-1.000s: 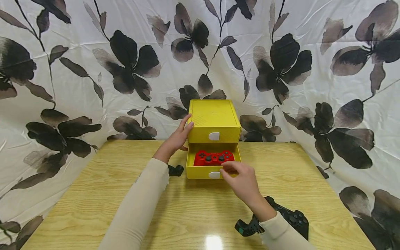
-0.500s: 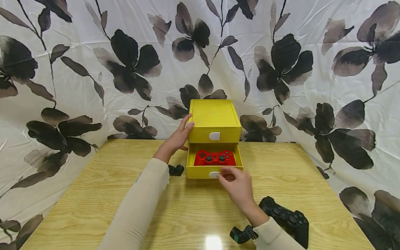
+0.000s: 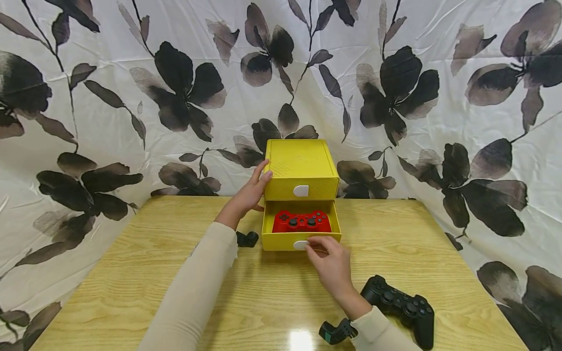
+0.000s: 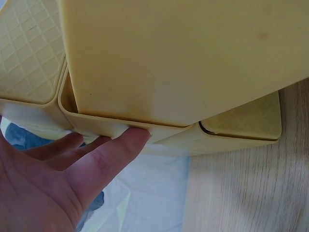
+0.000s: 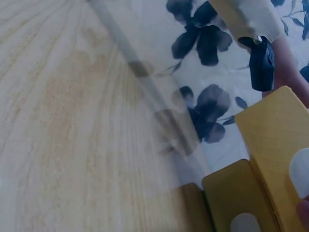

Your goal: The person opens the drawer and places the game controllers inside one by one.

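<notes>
A yellow two-drawer box (image 3: 303,161) stands at the table's back. Its upper drawer is closed, while the lower drawer (image 3: 278,242) is pulled out with a red game controller (image 3: 301,222) lying inside. My left hand (image 3: 246,197) rests against the box's left side; the left wrist view shows its extended fingers (image 4: 130,142) touching the wall. At the lower drawer's front, my right hand (image 3: 333,265) pinches the right edge of the white handle tab (image 3: 300,245) between thumb and forefinger. In the right wrist view only a fingertip shows beside that tab (image 5: 301,171).
A black game controller (image 3: 399,307) lies on the wooden table (image 3: 145,273), right of my right forearm. Each wrist wears a black camera mount (image 3: 337,332). Behind the table hangs a floral cloth (image 3: 329,112).
My right hand has moved left and slightly down along the drawer front to the white tab, uncovering more of the red and black controllers. The left hand has stayed in place.
</notes>
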The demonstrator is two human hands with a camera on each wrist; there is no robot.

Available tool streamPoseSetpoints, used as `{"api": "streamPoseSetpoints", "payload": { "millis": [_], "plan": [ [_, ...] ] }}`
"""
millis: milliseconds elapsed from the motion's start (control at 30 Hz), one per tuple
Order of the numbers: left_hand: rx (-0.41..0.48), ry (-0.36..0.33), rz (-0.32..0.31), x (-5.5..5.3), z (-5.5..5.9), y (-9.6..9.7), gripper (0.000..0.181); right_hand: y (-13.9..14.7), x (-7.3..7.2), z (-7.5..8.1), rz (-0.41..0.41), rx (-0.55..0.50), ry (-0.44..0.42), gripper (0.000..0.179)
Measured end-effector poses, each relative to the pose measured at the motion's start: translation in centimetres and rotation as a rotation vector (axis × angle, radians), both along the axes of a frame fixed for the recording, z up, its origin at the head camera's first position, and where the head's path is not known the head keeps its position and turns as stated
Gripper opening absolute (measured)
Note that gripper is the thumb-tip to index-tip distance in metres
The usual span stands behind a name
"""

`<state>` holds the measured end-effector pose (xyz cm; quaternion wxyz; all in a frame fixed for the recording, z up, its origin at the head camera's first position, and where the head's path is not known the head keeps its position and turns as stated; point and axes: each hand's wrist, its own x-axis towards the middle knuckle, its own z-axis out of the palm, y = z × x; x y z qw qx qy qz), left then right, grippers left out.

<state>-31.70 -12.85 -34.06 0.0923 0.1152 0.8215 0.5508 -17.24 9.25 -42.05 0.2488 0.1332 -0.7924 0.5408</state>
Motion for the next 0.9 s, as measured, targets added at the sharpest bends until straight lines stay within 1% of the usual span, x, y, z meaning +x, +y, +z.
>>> {"api": "streamPoseSetpoints", "payload": {
  "millis": [133, 167, 233, 367, 467, 633, 700, 800, 900],
  "plan": [
    [-0.001, -0.006, 0.007, 0.1, 0.0, 0.0, 0.055, -0.1, -0.1, -0.3, 0.005, -0.04, 0.009, 0.012],
    [-0.002, -0.006, 0.006, 0.0, -0.1, 0.0, 0.054, -0.1, -0.2, -0.4, 0.001, -0.042, 0.007, 0.011],
    [0.001, -0.008, 0.005, -0.1, -0.2, 0.0, 0.054, 0.0, -0.7, -1.2, -0.005, -0.037, 0.021, 0.01],
    [0.0, -0.016, 0.0, -0.1, -0.2, -0.1, 0.055, 0.0, -0.9, -1.1, -0.02, -0.022, 0.023, 0.009],
    [-0.006, -0.031, 0.003, 0.3, 0.3, 0.0, 0.055, 0.1, -1.1, -0.9, -0.029, -0.01, 0.013, 0.009],
    [-0.005, -0.047, -0.012, 1.7, 1.8, 0.4, 0.056, 0.1, -1.5, -0.6, -0.046, -0.014, 0.0, 0.009],
    [-0.007, -0.046, -0.02, 2.2, 2.2, 0.4, 0.057, 0.1, -1.7, -0.5, -0.053, -0.017, -0.011, 0.009],
    [-0.007, -0.044, -0.025, 2.3, 2.4, 0.4, 0.057, 0.0, -2.1, -0.4, -0.061, -0.022, -0.024, 0.01],
    [0.002, -0.042, -0.019, 2.0, 2.1, 0.4, 0.057, -0.1, -2.4, -0.3, -0.067, -0.034, -0.025, 0.01]
  ]
}}
